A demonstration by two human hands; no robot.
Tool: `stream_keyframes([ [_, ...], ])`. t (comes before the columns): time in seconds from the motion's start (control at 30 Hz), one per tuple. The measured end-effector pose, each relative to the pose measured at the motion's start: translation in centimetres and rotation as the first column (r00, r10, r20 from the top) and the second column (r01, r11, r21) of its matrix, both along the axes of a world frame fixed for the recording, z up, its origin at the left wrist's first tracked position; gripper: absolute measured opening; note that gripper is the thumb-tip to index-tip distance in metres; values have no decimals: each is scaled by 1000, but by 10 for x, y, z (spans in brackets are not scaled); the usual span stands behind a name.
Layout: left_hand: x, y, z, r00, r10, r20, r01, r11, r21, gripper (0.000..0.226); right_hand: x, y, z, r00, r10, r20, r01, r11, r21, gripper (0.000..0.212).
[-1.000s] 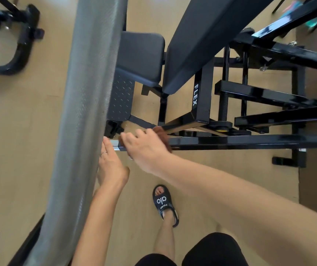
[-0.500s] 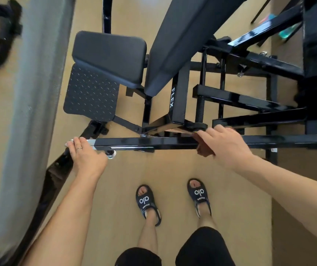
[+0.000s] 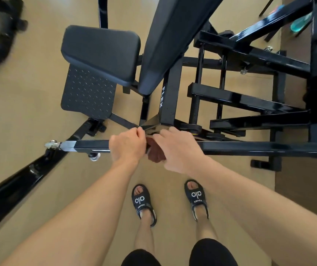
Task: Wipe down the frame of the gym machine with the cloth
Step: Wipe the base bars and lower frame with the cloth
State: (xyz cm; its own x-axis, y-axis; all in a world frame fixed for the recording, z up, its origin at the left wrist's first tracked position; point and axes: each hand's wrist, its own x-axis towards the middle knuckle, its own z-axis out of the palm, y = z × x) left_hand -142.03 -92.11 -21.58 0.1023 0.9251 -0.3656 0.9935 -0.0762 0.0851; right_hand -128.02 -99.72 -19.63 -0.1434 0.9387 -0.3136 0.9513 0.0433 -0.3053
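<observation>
A black gym machine frame (image 3: 249,148) fills the upper and right parts of the picture, standing on a tan floor (image 3: 29,112). One upright (image 3: 170,100) at center bears the white word "FLEX". Above it slope a long back pad (image 3: 173,35) and, to its left, a seat pad (image 3: 100,52) over a dimpled footplate (image 3: 87,95).

Low in the picture, two black sandals (image 3: 143,203) each read "alo" with smaller letters beneath, too small to be sure of.

At center both hands meet on the horizontal bar. The right hand (image 3: 178,150) lies over the dark red cloth (image 3: 154,151), fingers curled on it against the bar. The left hand (image 3: 128,145), half a second ago out at the bar's left end, now sits just beside the cloth, fingers pinched at its edge.
</observation>
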Motion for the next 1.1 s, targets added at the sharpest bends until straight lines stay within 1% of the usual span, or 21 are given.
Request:
stream_keyframes([
  [0.07,10,3,-4,997,74,-32,-74,997,-13,62,39,-22,2,1000,-19,-20,20,1000,22,66],
  [0.17,18,4,-6,984,178,-17,-178,984,27,68,100,-57,7,998,-10,58,12,1000,-26,72],
  [0.23,18,3,-5,979,203,2,-203,978,46,66,133,-75,11,991,-22,128,30,998,-62,76],
  [0.33,19,6,-5,974,228,8,-228,972,51,55,145,-74,10,991,4,135,18,987,-160,70],
  [0.4,18,8,-7,971,238,-5,-238,971,37,45,134,-53,11,994,62,85,-40,969,-245,59],
  [0.5,18,7,-10,968,250,-4,-250,967,42,41,105,-24,3,995,79,-60,-92,960,-266,44],
  [0.53,18,7,-12,968,253,-2,-252,967,45,41,94,-15,0,992,57,-117,-87,958,-274,43],
  [0.6,17,8,-14,968,251,-24,-250,967,40,40,74,0,-5,972,-20,-235,-57,946,-318,47],
  [0.67,18,11,-15,966,252,-57,-252,968,7,35,72,10,-5,921,-171,-349,8,906,-423,53],
  [0.7,20,13,-15,964,256,-70,-258,966,-17,32,78,13,-4,867,-280,-412,53,874,-483,53],
  [0.73,20,14,-16,961,265,-77,-269,963,-33,29,86,15,-2,792,-390,-469,97,840,-534,52],
  [0.77,21,15,-16,958,277,-79,-281,959,-39,28,94,17,1,695,-501,-516,151,803,-577,50],
  [0.8,21,15,-16,955,288,-76,-291,956,-35,29,101,21,1,570,-613,-547,230,758,-611,46],
  [0.83,22,15,-16,953,296,-66,-298,954,-26,30,107,27,0,414,-712,-567,324,697,-639,42],
  [0.9,22,14,-15,951,307,-43,-307,952,-5,33,116,48,-11,78,-822,-565,523,516,-678,41],
  [0.93,21,13,-16,950,310,-31,-310,951,4,34,120,64,-19,-36,-838,-545,618,410,-671,43],
  [0.97,21,13,-16,950,312,-21,-311,950,12,35,123,82,-26,-107,-840,-532,694,320,-645,47],
  [1.0,20,12,-16,950,313,-13,-313,949,22,36,124,100,-32,-143,-833,-534,746,264,-612,52],
  [1.03,20,12,-16,950,313,-6,-313,949,31,37,124,118,-37,-152,-819,-553,777,247,-579,56],
  [1.07,20,12,-16,950,312,-3,-312,950,37,37,121,135,-42,-146,-794,-590,794,263,-549,60],
  [1.1,20,12,-17,951,311,-6,-310,950,37,37,115,149,-46,-126,-761,-636,798,303,-521,63],
])
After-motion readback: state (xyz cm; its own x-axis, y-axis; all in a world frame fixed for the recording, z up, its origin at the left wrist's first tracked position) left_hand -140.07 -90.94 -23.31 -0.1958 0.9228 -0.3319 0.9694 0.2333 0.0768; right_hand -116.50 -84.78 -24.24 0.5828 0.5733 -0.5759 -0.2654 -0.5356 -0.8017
